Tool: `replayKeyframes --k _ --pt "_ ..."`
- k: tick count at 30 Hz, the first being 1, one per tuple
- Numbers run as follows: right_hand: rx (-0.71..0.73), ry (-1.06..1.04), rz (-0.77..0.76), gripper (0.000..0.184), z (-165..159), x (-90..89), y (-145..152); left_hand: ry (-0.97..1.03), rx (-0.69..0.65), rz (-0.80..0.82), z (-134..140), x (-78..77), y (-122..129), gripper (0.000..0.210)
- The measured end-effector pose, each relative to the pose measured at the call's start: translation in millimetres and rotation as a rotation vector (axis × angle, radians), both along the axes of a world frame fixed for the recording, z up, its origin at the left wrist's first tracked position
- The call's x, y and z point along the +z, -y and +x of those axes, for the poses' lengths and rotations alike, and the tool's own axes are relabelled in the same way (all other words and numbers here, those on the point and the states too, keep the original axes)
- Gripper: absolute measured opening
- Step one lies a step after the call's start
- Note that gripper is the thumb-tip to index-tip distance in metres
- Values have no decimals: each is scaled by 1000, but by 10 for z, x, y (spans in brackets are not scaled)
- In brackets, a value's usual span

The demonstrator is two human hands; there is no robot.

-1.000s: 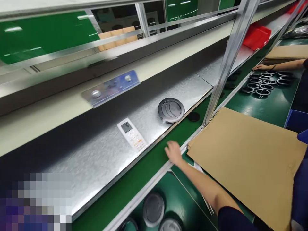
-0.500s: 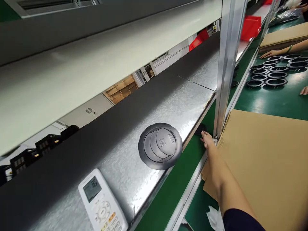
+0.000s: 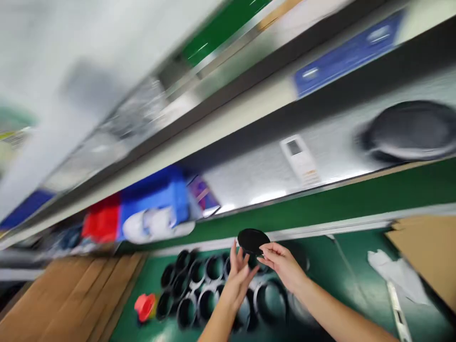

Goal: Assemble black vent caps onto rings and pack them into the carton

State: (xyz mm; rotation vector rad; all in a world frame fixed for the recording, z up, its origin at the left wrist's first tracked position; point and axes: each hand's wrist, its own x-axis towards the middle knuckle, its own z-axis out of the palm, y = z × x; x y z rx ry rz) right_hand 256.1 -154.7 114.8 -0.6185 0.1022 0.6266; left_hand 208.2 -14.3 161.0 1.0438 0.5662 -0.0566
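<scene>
Well, one black disc (image 3: 251, 240) was above the green counter (image 3: 331, 280), its edge clamped in the grip of the right hand (image 3: 280, 261); the left hand (image 3: 237, 281), fingers apart, was just below it, perhaps touching. At least ten dark rings (image 3: 181, 284) sat on the counter, with both arms blocking some from sight. One remote (image 3: 299, 159) and one large round piece (image 3: 415, 130) lay on the shelf (image 3: 249, 183) behind; one blue bin (image 3: 156, 190) and one red bin (image 3: 103, 217) stood farther left. Stacked cardboard (image 3: 71, 299) filled the left end, and one crumpled white paper (image 3: 397, 273) lay at right.
</scene>
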Motion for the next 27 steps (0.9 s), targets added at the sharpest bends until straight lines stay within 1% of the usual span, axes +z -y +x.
replayKeyframes --k 1,2,3,4,5,6,7,8,9,11,12,13,15,17,19,23,25,27 --pt "73 2 25 37 -269 161 -99 74 78 -6 -223 41 -75 90" --pt "148 17 47 36 -489 316 -165 129 128 -30 -382 80 -148 87" --pt "246 54 66 36 -662 461 -201 141 149 -77 -492 119 -220 79" --pt "375 121 73 37 -794 595 -211 136 154 -142 -571 162 -287 69" --pt "518 219 55 39 -889 714 -200 121 141 -221 -636 209 -346 63" --pt "631 347 -3 39 -950 817 -172 124 122 -300 -699 257 -393 60" --pt "672 504 -106 38 -981 902 -136 143 98 -375 -766 302 -426 58" --pt "620 682 -247 37 -989 968 -99 172 73 -440 -842 342 -445 58" --pt "486 867 -414 35 -981 1013 -67 194 43 -496 -924 375 -454 58" --pt "139 1190 -729 33 -952 1042 -33 212 -16 -582 -1094 419 -448 58" --pt "30 1310 -844 32 -948 1031 -33 217 -32 -613 -1174 431 -438 59" --pt "-12 1397 -928 33 -957 1010 -40 218 -50 -644 -1247 438 -426 59" --pt "19 1471 -1020 36 -1016 961 -64 215 -96 -692 -1365 446 -404 59" --pt "63 1462 -1031 39 -1104 936 -76 221 -148 -710 -1447 455 -388 59" --pt "76 1400 -969 44 -1183 947 -64 249 -198 -706 -1499 470 -376 61" --pt "29 1121 -798 50 -1269 1008 2 288 -287 -741 -1548 506 -346 72" --pt "20 992 -769 52 -1301 1010 30 279 -291 -768 -1568 508 -324 74" --pt "37 932 -756 53 -1336 983 50 267 -277 -789 -1593 491 -301 72"
